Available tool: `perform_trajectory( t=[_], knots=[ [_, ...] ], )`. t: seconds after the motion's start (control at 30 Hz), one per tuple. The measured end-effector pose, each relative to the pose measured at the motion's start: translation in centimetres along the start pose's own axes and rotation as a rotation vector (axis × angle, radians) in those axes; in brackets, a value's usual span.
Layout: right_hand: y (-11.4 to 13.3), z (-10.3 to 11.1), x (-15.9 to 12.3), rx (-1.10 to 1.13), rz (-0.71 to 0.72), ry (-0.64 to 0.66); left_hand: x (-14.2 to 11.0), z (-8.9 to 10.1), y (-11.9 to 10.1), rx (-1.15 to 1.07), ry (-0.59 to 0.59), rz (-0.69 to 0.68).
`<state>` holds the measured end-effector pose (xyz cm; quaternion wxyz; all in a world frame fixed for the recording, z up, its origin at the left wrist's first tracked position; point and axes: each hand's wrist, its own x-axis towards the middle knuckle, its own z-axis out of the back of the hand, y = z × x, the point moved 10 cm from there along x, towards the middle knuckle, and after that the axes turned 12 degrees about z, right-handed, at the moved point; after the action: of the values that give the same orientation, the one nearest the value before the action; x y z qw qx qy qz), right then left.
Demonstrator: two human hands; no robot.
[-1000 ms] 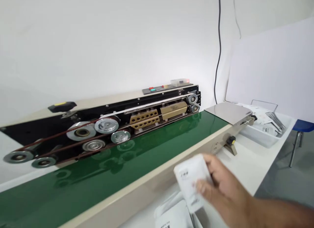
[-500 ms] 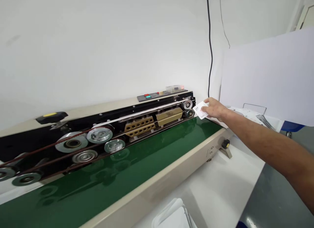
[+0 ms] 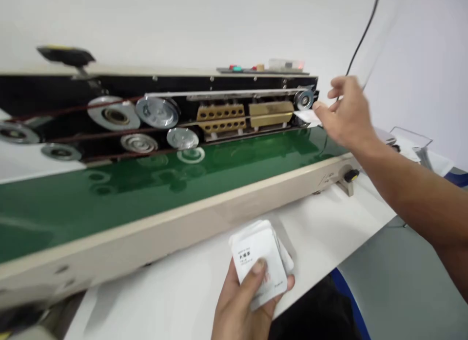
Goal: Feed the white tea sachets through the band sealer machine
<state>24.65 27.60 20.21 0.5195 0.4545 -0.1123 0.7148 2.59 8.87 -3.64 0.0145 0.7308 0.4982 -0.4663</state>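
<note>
Conveyor belt (image 3: 109, 203): glossy dark green, smooth, mirroring the parts above it on my screen.
Pulleys (image 3: 157, 112): bright machined metal, polished faces.
Drilled blocks (image 3: 220, 118): brass-coloured metal, lightly scuffed.
Machine casing (image 3: 120, 233): cream painted metal, smooth, satin sheen.
Knob (image 3: 351, 175): black plastic, matt as far as I can see.
Pouch stack (image 3: 258, 255): matt white, smooth, paper or film, I cannot tell which.
Table (image 3: 175, 291): smooth white, faint sheen.

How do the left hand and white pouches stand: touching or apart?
Touching: the head view shows the left hand gripping the white pouches, thumb on top.
</note>
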Motion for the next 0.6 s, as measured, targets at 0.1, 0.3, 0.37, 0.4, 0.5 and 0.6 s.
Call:
perform_trajectory(
  t=[0.1, 0.3, 0.37, 0.4, 0.5, 0.6],
  knots=[
    [7.0, 0.9, -6.2, 0.107, 0.298, 0.058, 0.4, -0.7, 0.0, -0.023, 0.107, -0.002],
    [13.3, -4.8, -19.1, 0.447, 0.337, 0.527, 1.4, -0.2, 0.4, -0.171, 0.242, 0.039],
    [13.2, -6.3, -20.5, 0.486, 0.253, 0.564, 1.6, 0.4, 0.7, -0.182, 0.181, 0.075],
    [13.0, -6.8, -20.7, 0.495, 0.22, 0.57, 1.6, 0.5, 0.8, -0.176, 0.164, 0.086],
    [12.5, -7.3, -20.5, 0.518, 0.155, 0.558, 1.6, 0.3, 0.7, -0.17, 0.156, 0.076],
    [11.7, -7.0, -20.2, 0.548, 0.116, 0.533, 1.3, -0.6, 0.2, -0.164, 0.209, 0.023]
  ],
)
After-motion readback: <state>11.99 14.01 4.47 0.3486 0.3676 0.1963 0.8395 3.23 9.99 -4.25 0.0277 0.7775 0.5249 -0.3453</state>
